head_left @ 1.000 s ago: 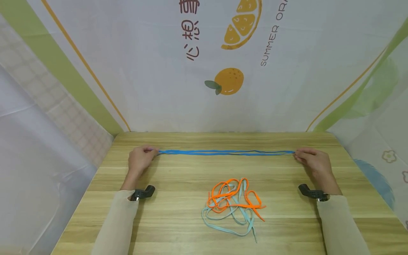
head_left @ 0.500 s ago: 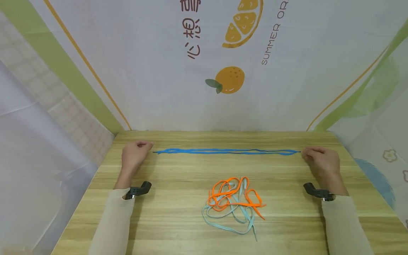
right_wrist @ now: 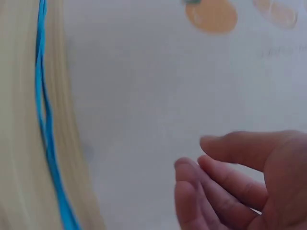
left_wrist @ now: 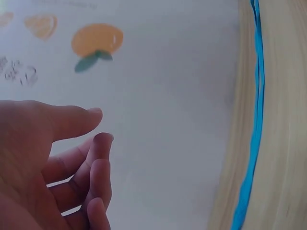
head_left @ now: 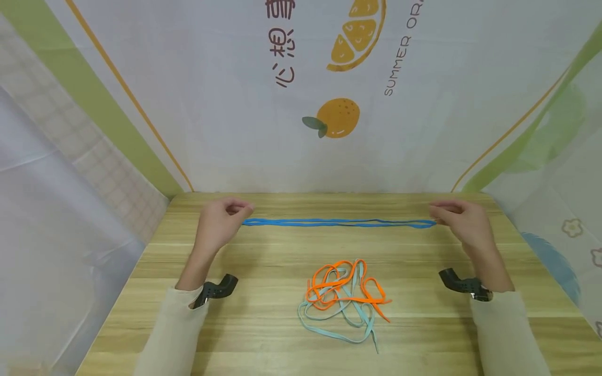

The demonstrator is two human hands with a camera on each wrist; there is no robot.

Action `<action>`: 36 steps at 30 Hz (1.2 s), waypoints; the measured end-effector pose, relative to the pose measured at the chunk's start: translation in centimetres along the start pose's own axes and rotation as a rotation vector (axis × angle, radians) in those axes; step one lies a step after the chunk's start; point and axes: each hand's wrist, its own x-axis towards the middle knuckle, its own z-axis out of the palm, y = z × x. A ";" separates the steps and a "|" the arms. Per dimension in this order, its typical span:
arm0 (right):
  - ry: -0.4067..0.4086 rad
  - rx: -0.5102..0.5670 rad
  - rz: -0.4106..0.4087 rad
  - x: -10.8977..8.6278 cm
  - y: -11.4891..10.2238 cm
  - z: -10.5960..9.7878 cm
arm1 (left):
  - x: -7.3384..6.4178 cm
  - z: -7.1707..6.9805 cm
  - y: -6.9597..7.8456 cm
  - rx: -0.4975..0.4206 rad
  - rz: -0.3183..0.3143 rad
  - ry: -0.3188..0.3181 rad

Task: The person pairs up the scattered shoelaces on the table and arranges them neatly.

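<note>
A blue shoelace (head_left: 324,225) lies doubled and stretched from left to right along the far part of the table. My left hand (head_left: 221,222) hovers by its left end, and in the left wrist view that hand (left_wrist: 43,129) holds nothing, thumb and fingertips a little apart. By the right end is my right hand (head_left: 465,222); the right wrist view has this hand (right_wrist: 283,182) with loosely bent fingers and nothing in them. Closer to me, an orange shoelace (head_left: 371,301) lies tangled with a pale blue-green shoelace (head_left: 355,342).
The wooden table (head_left: 263,334) ends at the back against a white hanging cloth (head_left: 235,130) printed with oranges. More cloth hangs at both sides. Each wrist wears a black camera mount.
Both hands have let go of the blue shoelace's ends and lifted off. They first moved outward, then back inward above the ends. The lace stays stretched out; the tangled laces have not moved.
</note>
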 end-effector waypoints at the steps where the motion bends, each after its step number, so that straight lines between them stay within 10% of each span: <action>1: -0.014 -0.027 -0.023 -0.3 -0.6 0.3 | -0.2 0.2 0.5 -0.002 0.022 -0.010; 22: -0.320 -0.238 -0.363 -4.9 -6.2 8.9 | -4.3 4.3 6.1 0.006 0.308 -0.255; 29: -0.523 -0.240 -0.431 -5.4 -5.5 12.3 | -5.6 7.7 6.5 0.130 0.397 -0.484; 36: -0.662 -0.213 -0.403 -6.3 -4.6 15.2 | -6.7 10.2 6.1 0.168 0.344 -0.656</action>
